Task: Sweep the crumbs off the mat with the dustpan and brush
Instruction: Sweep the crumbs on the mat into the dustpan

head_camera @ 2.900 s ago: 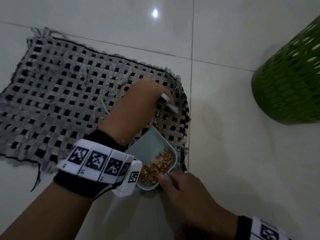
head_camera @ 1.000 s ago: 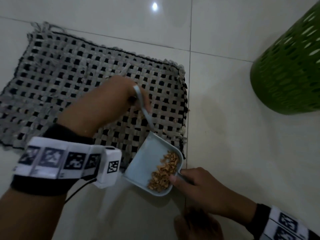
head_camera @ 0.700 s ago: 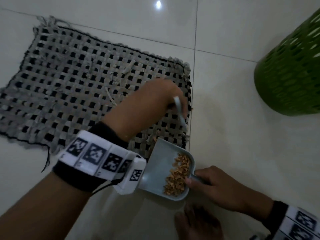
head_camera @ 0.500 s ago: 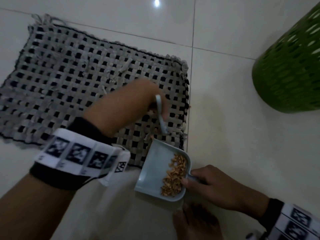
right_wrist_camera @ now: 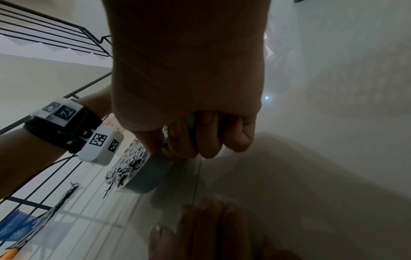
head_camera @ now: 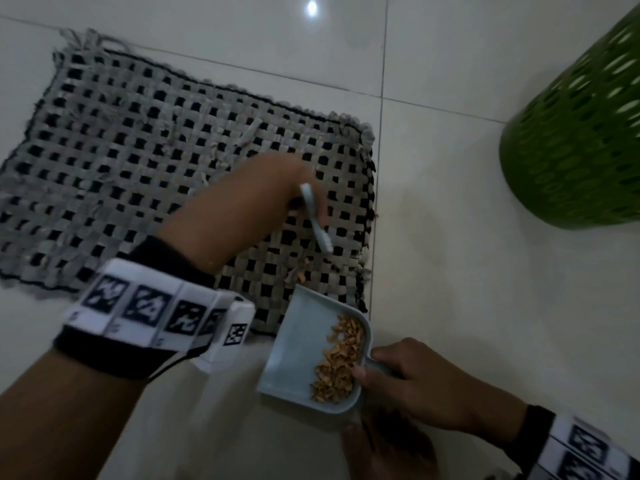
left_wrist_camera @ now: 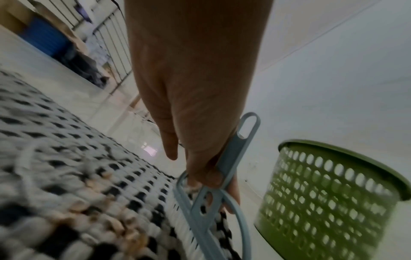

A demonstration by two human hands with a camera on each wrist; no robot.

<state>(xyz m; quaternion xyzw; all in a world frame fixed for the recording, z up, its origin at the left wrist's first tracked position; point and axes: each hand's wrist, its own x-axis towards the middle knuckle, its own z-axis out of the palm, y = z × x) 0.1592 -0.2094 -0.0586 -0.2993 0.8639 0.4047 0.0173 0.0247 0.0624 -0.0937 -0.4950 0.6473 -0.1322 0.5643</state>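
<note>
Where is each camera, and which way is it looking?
Head: worn on the head, looking down at the mat, dustpan, both forearms and hands.
Left wrist: low over the mat, looking along the left hand holding the brush, toward the green basket.
Right wrist: near the floor, looking along the right hand gripping the dustpan handle.
Shared: head and left wrist both show mat, brush, basket.

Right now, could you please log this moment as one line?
left hand: grips brush | right hand: holds dustpan | crumbs in pan, few on mat
</note>
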